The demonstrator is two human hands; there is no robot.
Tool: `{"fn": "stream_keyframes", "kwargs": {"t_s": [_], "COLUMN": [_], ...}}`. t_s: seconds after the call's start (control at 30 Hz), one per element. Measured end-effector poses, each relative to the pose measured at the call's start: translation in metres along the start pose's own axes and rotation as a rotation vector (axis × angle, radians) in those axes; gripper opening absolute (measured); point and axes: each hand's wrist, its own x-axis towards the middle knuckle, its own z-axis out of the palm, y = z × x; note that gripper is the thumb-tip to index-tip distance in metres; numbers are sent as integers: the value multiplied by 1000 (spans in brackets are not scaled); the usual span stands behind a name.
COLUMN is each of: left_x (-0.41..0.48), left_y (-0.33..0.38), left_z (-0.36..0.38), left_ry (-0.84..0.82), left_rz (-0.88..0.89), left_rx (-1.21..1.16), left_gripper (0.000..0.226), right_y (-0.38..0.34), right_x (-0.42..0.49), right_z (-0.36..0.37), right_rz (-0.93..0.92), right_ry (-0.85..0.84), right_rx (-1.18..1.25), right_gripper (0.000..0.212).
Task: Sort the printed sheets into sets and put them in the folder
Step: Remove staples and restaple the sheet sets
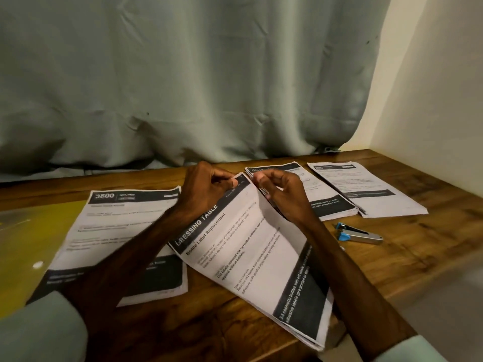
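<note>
A stack of printed sheets headed "DRESSING TABLE" (251, 259) lies tilted in the middle of the wooden table (431, 246), its far end lifted. My left hand (206, 189) pinches the top sheet's far corner. My right hand (282, 194) grips the stack's far edge just to the right. A "3800 KITCHEN" sheet (117, 231) lies to the left, partly over a yellow-green folder (23, 236). Two more sets of sheets lie at the back right, one (321, 197) beside the other (366, 189).
A blue and silver stapler (358, 233) lies on the table right of my right forearm. A grey curtain (183, 82) hangs along the table's far edge. A cream wall (439, 100) bounds the right side.
</note>
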Motion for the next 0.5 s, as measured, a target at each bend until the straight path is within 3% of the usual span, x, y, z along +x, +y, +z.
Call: {"fn": "stream_keyframes", "kwargs": {"t_s": [0.17,0.33,0.4,0.5], "left_x": [2,2,2,2], "left_y": [2,1,-1,-1], "left_z": [0,-1,0,2], "left_ry": [12,12,17,-6], "left_rz": [59,104,151,153], "left_rx": [49,66,60,73], "left_gripper": [22,21,18,19], "right_y": [12,24,28,30], "right_x": [-25,-64,-77,-88], "right_z": [-59,-148,-166,-166], "right_rz": [10,170,228,303], "right_ry": [55,-167,-239,-328], "right_rx": [-209,-596,-724,-732], "right_gripper": [22,60,62,56]}}
